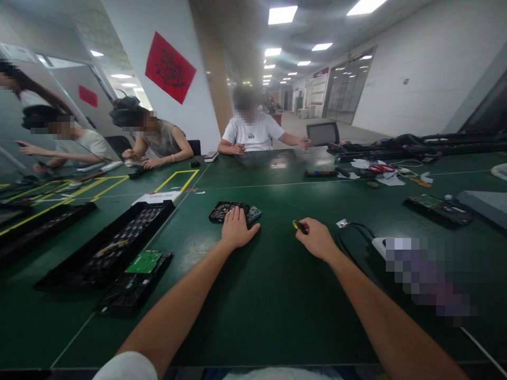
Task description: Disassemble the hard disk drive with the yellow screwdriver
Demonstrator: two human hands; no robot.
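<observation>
My left hand [236, 230] lies palm down with its fingers stretched out over a black electronic device [217, 212], partly hiding it. A small green circuit board [254, 213] shows just right of those fingers. To the right, my right hand [316, 237] is closed around a small yellow-and-black hand tool [296, 226]; its exact kind is hidden by the fingers. That hand hovers near or rests on the green table [277, 306], apart from the device.
Left of my arm lie a black device with a green board [144, 262] and a long black tray [114, 248] of parts. A cable plug [343, 224] and another opened device [438, 208] are on the right. Red scissors [381, 168] lie farther back. Several people sit around the table.
</observation>
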